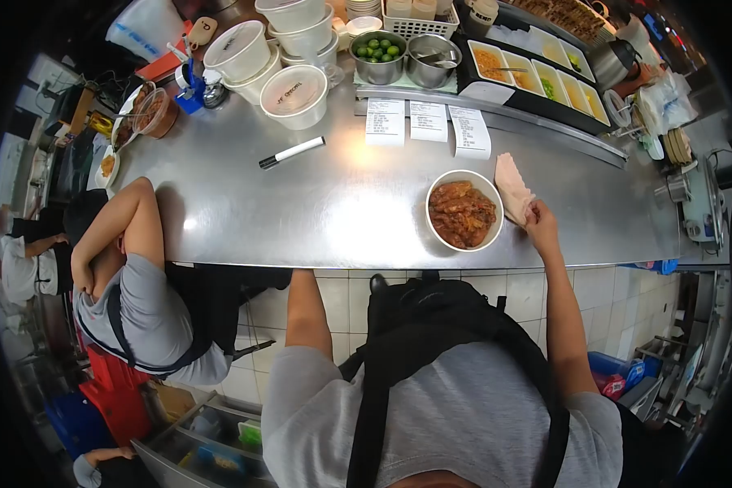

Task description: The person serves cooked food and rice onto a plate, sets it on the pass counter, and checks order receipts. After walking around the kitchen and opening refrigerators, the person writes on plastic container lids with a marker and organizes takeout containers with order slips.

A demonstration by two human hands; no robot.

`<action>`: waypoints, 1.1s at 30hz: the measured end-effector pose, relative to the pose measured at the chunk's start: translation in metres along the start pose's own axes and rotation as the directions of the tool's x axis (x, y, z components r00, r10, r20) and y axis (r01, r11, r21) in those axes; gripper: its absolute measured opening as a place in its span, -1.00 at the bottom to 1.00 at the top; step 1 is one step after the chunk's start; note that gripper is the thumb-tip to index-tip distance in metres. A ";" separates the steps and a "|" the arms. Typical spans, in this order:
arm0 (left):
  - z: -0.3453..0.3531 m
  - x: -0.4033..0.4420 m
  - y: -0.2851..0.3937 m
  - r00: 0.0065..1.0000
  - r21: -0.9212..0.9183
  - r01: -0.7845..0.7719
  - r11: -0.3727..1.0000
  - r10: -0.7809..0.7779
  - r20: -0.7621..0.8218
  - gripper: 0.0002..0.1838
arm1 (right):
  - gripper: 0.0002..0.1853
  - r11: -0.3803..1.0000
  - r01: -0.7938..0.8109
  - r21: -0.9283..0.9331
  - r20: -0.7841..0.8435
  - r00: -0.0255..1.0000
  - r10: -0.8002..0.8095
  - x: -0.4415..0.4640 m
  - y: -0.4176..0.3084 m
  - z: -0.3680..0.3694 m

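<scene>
The right hand (540, 227) reaches over the near right part of the broad, brushed stainless-steel table (244, 215). Its fingers are closed on the near end of a peach-coloured, creased napkin-like sheet (512, 189). This sheet lies lengthwise from far left to near right, long and narrow as if folded or bunched, with an uneven, wavy edge at its far end. Its surface is matt, pale and slightly rumpled; whether it is paper or cloth cannot be told.

Just left of the sheet stands a round, white, deep takeaway-style bowl (464, 176), upright and open, near the table's front edge. Its smooth rim frames a heap of glossy, reddish-brown saucy food (462, 214) in uneven chunks, darker in the gaps and orange where light catches it. The food fills most of the bowl's opening, with a band of clean white wall showing around it.

The left forearm (307, 309) runs up to the table's near edge; the left hand is out of sight, so its grip cannot be told.

Farther back, beyond the bowl, hang three white printed paper slips (428, 122). To the left lies a white-and-black cylindrical marker pen (293, 152), and beyond it stands a round white tub with a translucent lid (294, 98).
</scene>
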State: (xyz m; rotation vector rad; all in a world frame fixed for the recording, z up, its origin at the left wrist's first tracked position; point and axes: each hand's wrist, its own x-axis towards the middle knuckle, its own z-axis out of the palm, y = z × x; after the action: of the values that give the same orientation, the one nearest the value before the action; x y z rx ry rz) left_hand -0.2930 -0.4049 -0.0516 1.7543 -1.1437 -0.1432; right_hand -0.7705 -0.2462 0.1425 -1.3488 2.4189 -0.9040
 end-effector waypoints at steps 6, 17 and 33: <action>-0.005 0.006 0.003 0.995 -0.125 0.077 0.989 -0.084 -0.046 -0.73 | -0.94 1.000 0.006 -0.021 0.019 1.000 -0.005 0.000 0.007 0.003; -0.014 0.010 0.008 0.968 -0.350 0.171 0.921 -0.223 -0.114 -0.72 | -0.93 1.000 0.015 -0.019 -0.012 1.000 -0.015 -0.002 0.008 0.004; -0.159 -0.013 0.291 0.608 -0.294 0.066 0.954 0.195 0.769 -0.86 | -0.67 0.878 0.172 0.446 -0.062 0.985 -0.161 -0.016 -0.067 -0.025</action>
State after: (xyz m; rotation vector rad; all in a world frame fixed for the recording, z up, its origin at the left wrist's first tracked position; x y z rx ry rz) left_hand -0.3936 -0.3063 0.2490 1.3627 -1.7045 -1.1017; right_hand -0.7270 -0.2485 0.2014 -1.3746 1.9485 -1.4257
